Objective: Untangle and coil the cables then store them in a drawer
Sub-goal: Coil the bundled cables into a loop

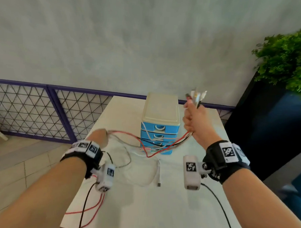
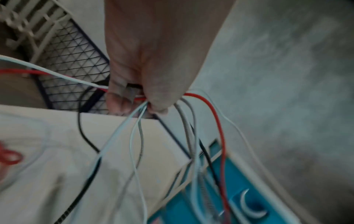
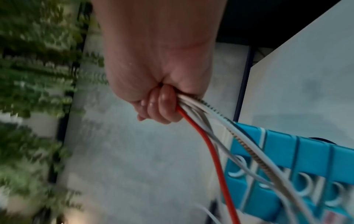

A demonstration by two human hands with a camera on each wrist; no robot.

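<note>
The thin, limp red, white, grey and black cables (image 1: 155, 145) sag before the blue plastic drawer unit (image 1: 160, 124); right hand (image 1: 194, 121) fists their plug ends, left hand (image 1: 99, 137) pinches the middle; light, slippery, so hold near plugs

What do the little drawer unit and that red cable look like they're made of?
The drawer unit looks like moulded plastic: a smooth cream shell with glossy blue fronts and cut-out handles. The red cable, held in the right hand, appears to be smooth rubbery plastic sheathing, bending freely; what is inside it is hidden.
</note>
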